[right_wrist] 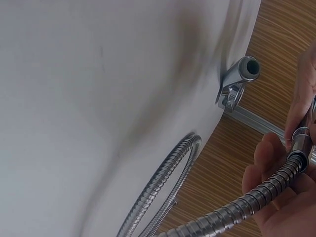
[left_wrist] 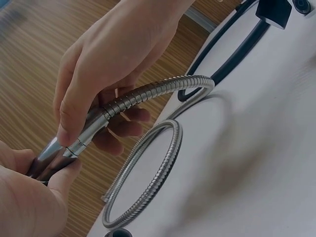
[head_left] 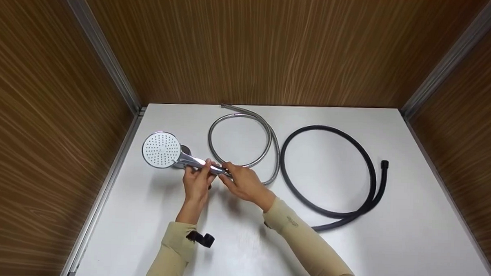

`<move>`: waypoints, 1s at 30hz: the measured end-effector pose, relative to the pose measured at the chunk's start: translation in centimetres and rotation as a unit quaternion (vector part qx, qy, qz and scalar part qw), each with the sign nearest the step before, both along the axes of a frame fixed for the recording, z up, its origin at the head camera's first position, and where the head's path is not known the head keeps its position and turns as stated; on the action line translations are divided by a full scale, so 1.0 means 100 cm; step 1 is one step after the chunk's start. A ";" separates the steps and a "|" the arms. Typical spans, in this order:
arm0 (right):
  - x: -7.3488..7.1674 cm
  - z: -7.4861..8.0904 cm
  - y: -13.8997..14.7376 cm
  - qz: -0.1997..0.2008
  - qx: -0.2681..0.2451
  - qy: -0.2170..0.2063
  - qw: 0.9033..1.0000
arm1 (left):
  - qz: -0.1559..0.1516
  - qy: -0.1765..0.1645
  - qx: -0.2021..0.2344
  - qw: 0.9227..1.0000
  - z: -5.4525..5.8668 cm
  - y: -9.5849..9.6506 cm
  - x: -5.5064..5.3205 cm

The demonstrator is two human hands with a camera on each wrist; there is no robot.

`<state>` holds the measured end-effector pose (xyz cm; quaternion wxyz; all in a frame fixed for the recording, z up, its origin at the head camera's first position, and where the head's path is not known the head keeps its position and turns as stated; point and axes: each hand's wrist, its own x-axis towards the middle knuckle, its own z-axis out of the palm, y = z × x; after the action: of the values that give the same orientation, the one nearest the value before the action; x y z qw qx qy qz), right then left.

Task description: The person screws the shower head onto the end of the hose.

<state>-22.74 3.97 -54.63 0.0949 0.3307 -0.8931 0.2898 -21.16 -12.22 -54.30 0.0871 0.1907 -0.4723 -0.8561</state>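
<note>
A chrome hand shower [head_left: 161, 150], its white spray face turned up, is held above the table at the left. My left hand [head_left: 196, 185] grips its handle [head_left: 195, 161], thumb along the top. At the handle's lower end my right hand [head_left: 247, 184] holds the smooth metal end fitting [right_wrist: 300, 143] of a silver shower hose [left_wrist: 148, 94]. Fitting and handle end meet in line between the two hands; the thread is hidden. From the fitting the ribbed hose arches away and lies in a loop on the table.
A black hose [head_left: 373, 175] lies coiled at the right, its end fitting [head_left: 385, 164] pointing to the back. Under the shower handle stands a chrome shower holder [right_wrist: 242, 73]. Wood-grain panels [head_left: 248, 48] enclose the white table [head_left: 410, 225] at the back and sides.
</note>
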 end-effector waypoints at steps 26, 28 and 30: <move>-0.002 -0.002 0.000 0.008 0.004 0.000 1.000 | -0.002 0.004 0.017 1.000 -0.002 0.000 0.000; -0.002 -0.002 -0.001 0.009 0.007 0.001 1.000 | -0.002 0.002 0.017 1.000 -0.002 0.000 0.000; -0.003 -0.002 -0.001 0.010 0.010 0.000 1.000 | -0.002 0.003 0.016 1.000 -0.003 0.000 0.000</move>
<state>-23.00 3.90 -54.82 0.0882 0.3407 -0.8925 0.2821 -21.16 -12.23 -54.59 0.0841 0.1882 -0.4587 -0.8643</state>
